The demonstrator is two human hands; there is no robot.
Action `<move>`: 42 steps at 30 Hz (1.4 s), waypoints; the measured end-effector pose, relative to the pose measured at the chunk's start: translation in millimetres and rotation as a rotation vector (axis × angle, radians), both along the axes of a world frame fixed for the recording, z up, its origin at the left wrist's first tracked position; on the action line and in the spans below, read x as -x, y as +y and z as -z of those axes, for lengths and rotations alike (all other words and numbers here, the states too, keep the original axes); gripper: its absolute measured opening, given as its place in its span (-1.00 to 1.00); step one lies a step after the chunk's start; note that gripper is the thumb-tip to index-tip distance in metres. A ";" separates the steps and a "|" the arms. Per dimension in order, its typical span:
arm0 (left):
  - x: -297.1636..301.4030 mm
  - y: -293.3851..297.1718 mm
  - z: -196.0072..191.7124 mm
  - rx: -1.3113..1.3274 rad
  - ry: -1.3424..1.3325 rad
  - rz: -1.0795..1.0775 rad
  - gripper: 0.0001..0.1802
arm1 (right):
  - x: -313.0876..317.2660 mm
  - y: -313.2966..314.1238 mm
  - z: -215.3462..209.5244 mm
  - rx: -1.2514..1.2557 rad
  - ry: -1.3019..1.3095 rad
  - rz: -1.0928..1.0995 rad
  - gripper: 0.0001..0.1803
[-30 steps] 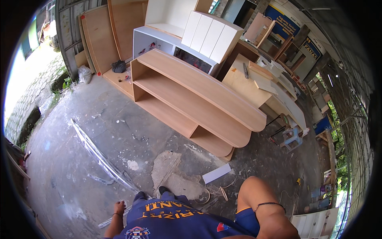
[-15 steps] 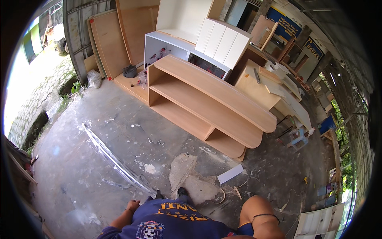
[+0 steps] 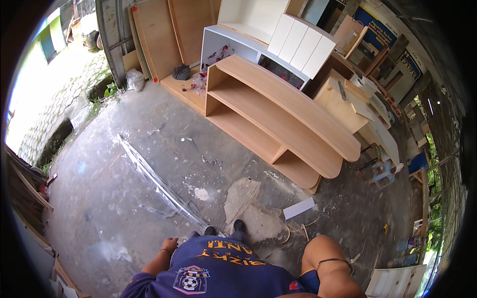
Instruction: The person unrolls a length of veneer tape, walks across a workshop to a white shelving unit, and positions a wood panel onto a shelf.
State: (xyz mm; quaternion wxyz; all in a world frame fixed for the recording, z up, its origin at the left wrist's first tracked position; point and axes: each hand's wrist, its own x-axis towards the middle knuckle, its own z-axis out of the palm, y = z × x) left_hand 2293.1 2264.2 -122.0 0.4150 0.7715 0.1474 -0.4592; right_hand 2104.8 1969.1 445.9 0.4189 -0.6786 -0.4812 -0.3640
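Observation:
My left hand hangs by my hip at the lower edge, empty, fingers loosely apart, a thin band on the wrist. Just ahead of it a long clear plastic strip lies across the concrete floor. My right arm is bent at the lower right with a dark band around it; its hand is hidden behind my body. My dark shoes stand beside a pale cement patch. A long light-wood shelf unit with rounded ends lies a few steps ahead.
A white cabinet stands behind the shelf unit, and wooden boards lean on the back wall. A small white board and loose cord lie on the floor to my right. A blue stool sits at the right.
The shelf unit and cabinets have slid rightward and grown larger in view. My left hand has risen a little toward my hip; my right arm stays bent.

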 end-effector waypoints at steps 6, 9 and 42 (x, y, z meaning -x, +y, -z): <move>1.2 9.7 26.2 0.048 0.011 -0.024 -0.57 | -6.2 10.6 0.4 -0.080 -0.078 0.032 -0.71; -4.7 12.3 34.3 0.018 0.025 -0.009 -0.57 | -11.5 12.7 -0.6 -0.008 -0.174 0.097 -0.66; -6.1 -24.8 -63.7 -0.016 -0.066 0.263 -0.55 | 14.1 11.3 9.5 0.090 -0.584 0.097 -0.76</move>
